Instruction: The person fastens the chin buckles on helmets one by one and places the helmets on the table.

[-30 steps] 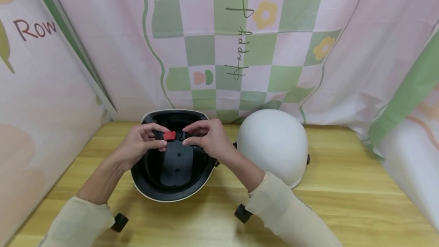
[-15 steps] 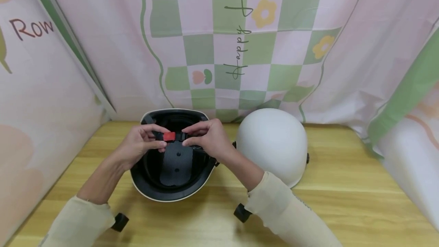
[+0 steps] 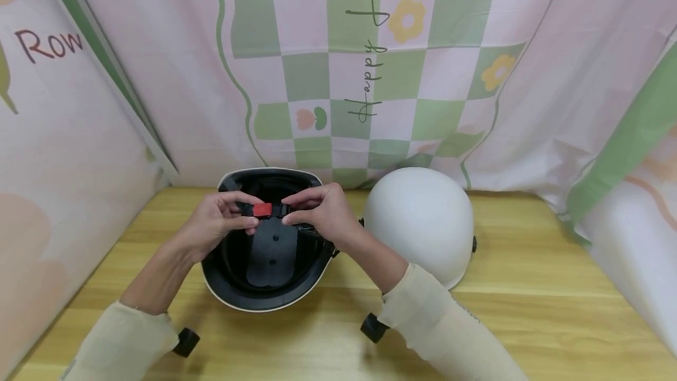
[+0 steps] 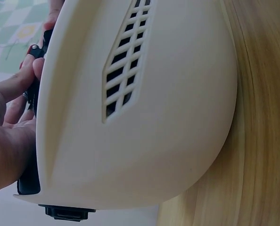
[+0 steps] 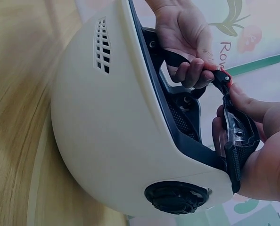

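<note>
An upturned white helmet with a black lining lies at the left of the table, its opening facing up. Across that opening runs a black chin strap with a red and black buckle. Thumb and fingers of my left hand pinch the buckle's left side, at the red part. From the right, my right hand pinches the black end and its strap. Red and black parts meet without a visible gap. In the right wrist view, a black padded strap piece lies against the right palm.
A second white helmet sits dome up, just right of the first one, partly behind the right forearm. Both stand on a wooden table. A patterned curtain hangs behind, with further cloth at both sides.
Both hands keep their pinch on the buckle and stay almost still. The helmets have not moved.
</note>
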{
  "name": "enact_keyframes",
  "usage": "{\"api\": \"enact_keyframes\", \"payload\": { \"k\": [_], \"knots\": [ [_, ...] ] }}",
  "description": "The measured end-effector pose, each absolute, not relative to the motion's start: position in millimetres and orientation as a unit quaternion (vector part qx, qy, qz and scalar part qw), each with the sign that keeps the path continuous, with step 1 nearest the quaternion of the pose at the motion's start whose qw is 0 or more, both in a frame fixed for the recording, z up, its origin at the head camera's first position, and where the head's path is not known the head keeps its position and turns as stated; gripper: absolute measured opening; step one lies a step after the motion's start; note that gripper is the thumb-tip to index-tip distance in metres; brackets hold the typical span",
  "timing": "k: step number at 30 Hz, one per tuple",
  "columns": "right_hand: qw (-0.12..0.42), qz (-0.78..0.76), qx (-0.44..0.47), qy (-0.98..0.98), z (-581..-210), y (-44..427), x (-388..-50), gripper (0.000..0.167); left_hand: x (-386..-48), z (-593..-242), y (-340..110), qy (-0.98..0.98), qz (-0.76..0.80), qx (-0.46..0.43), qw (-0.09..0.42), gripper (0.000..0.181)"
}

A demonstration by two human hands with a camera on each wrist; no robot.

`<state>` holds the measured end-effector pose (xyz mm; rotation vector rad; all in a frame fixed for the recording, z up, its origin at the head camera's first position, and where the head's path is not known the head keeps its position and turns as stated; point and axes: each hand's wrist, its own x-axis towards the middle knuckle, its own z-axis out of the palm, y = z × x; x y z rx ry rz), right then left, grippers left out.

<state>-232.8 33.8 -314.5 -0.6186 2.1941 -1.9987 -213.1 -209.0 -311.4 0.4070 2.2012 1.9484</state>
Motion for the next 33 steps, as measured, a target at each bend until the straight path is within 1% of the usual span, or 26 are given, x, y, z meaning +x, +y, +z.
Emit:
{"api": "enact_keyframes", "payload": {
  "k": [12,22,26,30,33],
  "knots": [
    [0.082,-0.661,-0.202,0.718,-320,29,-232,0.029,-212,-315,-209,0.743,0.645,0.154,0.092,0.023],
    [0.076,-0.656,-0.231,0.714,-323,29,-234,0.028,-213,-315,-211,0.746,0.642,0.154,0.089,0.024],
    [0.068,-0.651,-0.242,0.716,-322,32,-235,0.028,-214,-313,-212,0.764,0.622,0.149,0.089,0.029],
    [0.057,-0.64,-0.248,0.725,-322,34,-236,0.029,-212,-310,-217,0.793,0.585,0.155,0.065,0.043],
    [0.053,-0.635,-0.248,0.73,-323,36,-237,0.029,-209,-308,-222,0.81,0.564,0.16,0.034,0.047]
  ]
}}
